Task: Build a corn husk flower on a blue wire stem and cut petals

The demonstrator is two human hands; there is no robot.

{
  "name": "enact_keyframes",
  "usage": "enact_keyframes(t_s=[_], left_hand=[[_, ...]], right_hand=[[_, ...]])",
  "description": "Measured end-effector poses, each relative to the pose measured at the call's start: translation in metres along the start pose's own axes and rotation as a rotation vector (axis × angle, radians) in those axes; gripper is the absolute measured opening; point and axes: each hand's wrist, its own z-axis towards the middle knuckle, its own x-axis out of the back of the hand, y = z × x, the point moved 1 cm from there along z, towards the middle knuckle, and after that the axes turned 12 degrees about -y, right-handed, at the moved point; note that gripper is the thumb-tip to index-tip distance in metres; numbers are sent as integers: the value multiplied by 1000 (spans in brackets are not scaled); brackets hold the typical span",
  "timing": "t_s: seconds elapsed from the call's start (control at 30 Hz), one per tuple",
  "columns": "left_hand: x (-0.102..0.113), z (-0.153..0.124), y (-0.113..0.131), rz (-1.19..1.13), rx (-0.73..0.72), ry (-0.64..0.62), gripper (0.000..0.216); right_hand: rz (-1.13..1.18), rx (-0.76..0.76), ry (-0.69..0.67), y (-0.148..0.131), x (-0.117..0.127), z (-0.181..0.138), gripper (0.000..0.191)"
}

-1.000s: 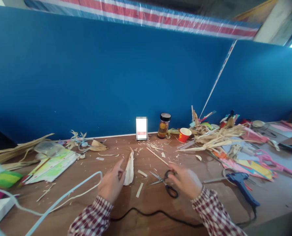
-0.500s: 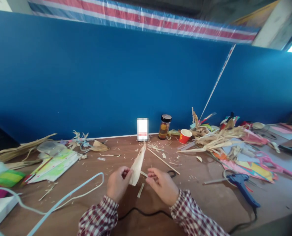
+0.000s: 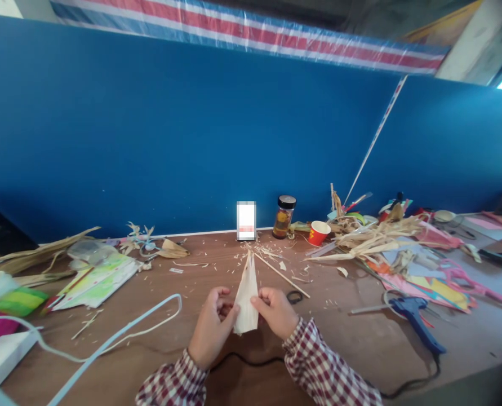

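A pale dried corn husk (image 3: 246, 301) is held up over the brown table, its broad cut end towards me and its narrow tip pointing away. My left hand (image 3: 214, 324) pinches the husk's left edge between thumb and fingers. On the opposite edge, my right hand (image 3: 276, 310) grips it with the thumb on top. The fingers beneath the husk are partly hidden. Beyond the tip lie small husk scraps (image 3: 270, 252) and a thin stick (image 3: 282, 275). A black ring-shaped thing (image 3: 294, 297), perhaps scissor handles, rests just past my right hand.
A blue glue gun (image 3: 417, 318) with a black cord and pink scissors (image 3: 474, 285) lie to the right, near a heap of husks (image 3: 381, 239). A lidded jar (image 3: 283, 217) and red paper cup (image 3: 319, 233) stand at the back. A pale blue tube (image 3: 119, 330) crosses the left.
My right hand, apart from the husk before, has moved left and now grips its right edge. The husk has turned flatter towards me, and its tip has come closer.
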Motion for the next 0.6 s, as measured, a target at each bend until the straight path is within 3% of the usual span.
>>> enact_keyframes(t_s=[0.07,0.17,0.33,0.43,0.6], left_hand=[[-2,1,0,-19,-11,-71,35],[-1,6,-5,-75,87,-120,33],[5,15,-15,-275,213,-32,40],[7,19,-16,-370,260,-18,39],[12,26,-18,-236,202,-73,35]], right_hand=[[-180,45,38,-1,0,-1,28],[-345,71,89,-2,1,1,28],[-90,-30,-2,5,2,8,25],[-73,-14,7,6,1,10,23],[-155,11,30,4,2,14,22]])
